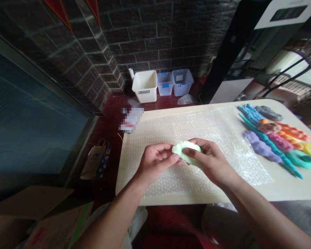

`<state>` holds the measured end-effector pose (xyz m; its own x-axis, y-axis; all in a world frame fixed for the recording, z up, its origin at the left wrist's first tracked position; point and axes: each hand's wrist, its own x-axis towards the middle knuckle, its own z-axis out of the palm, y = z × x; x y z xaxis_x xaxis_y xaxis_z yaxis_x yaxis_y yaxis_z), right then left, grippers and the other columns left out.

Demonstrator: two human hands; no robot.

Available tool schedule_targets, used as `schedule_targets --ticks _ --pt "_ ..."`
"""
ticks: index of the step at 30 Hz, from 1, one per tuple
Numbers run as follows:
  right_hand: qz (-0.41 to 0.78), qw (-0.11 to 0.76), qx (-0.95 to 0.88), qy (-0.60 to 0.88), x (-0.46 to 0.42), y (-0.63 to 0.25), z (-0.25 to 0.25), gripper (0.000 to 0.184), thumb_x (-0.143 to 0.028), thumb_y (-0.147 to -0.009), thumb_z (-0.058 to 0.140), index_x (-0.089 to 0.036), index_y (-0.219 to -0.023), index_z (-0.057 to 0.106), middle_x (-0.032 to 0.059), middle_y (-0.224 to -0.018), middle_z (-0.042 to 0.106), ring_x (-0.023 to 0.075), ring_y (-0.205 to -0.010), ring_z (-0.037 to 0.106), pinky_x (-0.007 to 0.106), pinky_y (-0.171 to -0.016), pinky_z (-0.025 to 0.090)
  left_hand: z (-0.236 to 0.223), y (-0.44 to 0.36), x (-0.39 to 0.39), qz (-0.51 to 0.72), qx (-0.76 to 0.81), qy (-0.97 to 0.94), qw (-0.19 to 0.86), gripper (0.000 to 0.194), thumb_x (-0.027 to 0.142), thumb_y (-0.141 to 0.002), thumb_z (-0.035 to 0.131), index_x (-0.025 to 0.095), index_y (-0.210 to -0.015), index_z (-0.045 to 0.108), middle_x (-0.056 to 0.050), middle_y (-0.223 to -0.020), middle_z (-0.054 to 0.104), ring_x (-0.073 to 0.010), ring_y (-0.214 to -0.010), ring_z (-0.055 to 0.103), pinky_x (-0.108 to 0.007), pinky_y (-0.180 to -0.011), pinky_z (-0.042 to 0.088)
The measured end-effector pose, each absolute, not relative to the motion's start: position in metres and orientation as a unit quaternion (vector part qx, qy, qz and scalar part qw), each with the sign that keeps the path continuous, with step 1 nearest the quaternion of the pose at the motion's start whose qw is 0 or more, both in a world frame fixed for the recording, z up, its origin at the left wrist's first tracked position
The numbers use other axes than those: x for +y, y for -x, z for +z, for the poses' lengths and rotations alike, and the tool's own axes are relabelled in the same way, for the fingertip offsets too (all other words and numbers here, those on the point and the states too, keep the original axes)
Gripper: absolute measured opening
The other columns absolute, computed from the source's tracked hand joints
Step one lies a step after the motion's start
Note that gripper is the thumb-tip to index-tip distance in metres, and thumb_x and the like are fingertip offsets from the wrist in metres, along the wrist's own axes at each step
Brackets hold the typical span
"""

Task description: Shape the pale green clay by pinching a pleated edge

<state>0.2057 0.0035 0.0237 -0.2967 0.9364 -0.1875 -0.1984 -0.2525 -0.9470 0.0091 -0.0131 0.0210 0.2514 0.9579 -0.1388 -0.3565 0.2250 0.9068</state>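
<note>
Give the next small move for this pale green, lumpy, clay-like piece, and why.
Likely best: pinch along the upper rim of the pale green, lumpy, clay-like piece with the left hand. That rim looks bumpy, the left fingertips sit at its edge, and the right hand grips the opposite side, which should steady it.

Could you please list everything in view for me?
Soft lump: 1, pale green, in both hands
Other lumps: several, many colours, table's right
Bubble wrap: 1 spread, clear, on table
Table: 1, pale wood, under hands
Blurred item: 1, whitish, table's far left
Bins: 3, cream and bluish, by wall
Paper bag: 1, brown and blue, left floor
Cardboard box: at least 1, brown, lower left
Panel: 1, bluish, left
Structure: 1, black, upper right
Hangings: 2, red, upper left
Brick wall: 1, dark, behind
Left hand: 1, bare, on lump
Right hand: 1, bare, on lump
</note>
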Motion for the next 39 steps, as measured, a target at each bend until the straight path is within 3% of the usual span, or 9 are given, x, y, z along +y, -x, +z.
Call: schedule_targets --ticks 10,16,24,33,39 --pt "0.659 0.420 -0.452 0.429 0.0035 -0.2048 0.0249 0.030 -0.043 -0.081 0.092 -0.017 -0.087 0.078 0.0026 -0.075 0.069 0.0142 -0.067 0.058 0.027 -0.061 0.041 0.0166 -0.0093 -0.0134 0.490 0.398 -0.400 0.665 0.022 0.034 -0.087 0.090 0.013 -0.094 0.086 -0.008 -0.084 0.084 -0.0159 -0.072 0.079 -0.027 -0.074 0.067" --pt "0.640 0.424 -0.467 0.439 0.0027 -0.2056 0.0228 0.031 -0.045 -0.082 0.093 -0.018 -0.089 0.078 0.0033 -0.079 0.069 0.0157 -0.070 0.058 0.029 -0.063 0.041 0.0165 -0.0109 -0.0120 0.514 0.402 -0.372 0.660 0.024 0.032 -0.081 0.094 0.014 -0.091 0.083 -0.007 -0.088 0.084 -0.0158 -0.072 0.079 -0.028 -0.074 0.069" --pt "0.642 0.421 -0.474 0.432 0.0029 -0.2060 0.0207 0.030 -0.043 -0.083 0.092 -0.017 -0.090 0.079 0.0032 -0.077 0.070 0.0139 -0.067 0.056 0.027 -0.060 0.038 0.0192 -0.0097 -0.0115 0.517 0.427 -0.379 0.637 0.022 0.031 -0.081 0.093 0.012 -0.086 0.082 -0.006 -0.076 0.081 -0.0144 -0.065 0.077 -0.024 -0.068 0.066" --pt "0.671 0.432 -0.437 0.415 0.0039 -0.2062 0.0215 0.025 -0.038 -0.083 0.092 -0.018 -0.091 0.080 0.0039 -0.080 0.074 0.0152 -0.069 0.061 0.028 -0.062 0.043 0.0171 -0.0077 -0.0116 0.503 0.377 -0.384 0.676 0.025 0.030 -0.081 0.094 0.013 -0.096 0.082 -0.007 -0.088 0.082 -0.0150 -0.074 0.078 -0.027 -0.075 0.066" --pt "0.683 0.434 -0.428 0.402 0.0038 -0.2059 0.0231 0.023 -0.036 -0.083 0.093 -0.018 -0.091 0.081 0.0034 -0.078 0.076 0.0141 -0.068 0.065 0.026 -0.063 0.046 0.0211 -0.0078 -0.0109 0.495 0.387 -0.395 0.670 0.021 0.027 -0.080 0.094 0.013 -0.092 0.083 -0.006 -0.081 0.082 -0.0141 -0.072 0.077 -0.025 -0.074 0.063"
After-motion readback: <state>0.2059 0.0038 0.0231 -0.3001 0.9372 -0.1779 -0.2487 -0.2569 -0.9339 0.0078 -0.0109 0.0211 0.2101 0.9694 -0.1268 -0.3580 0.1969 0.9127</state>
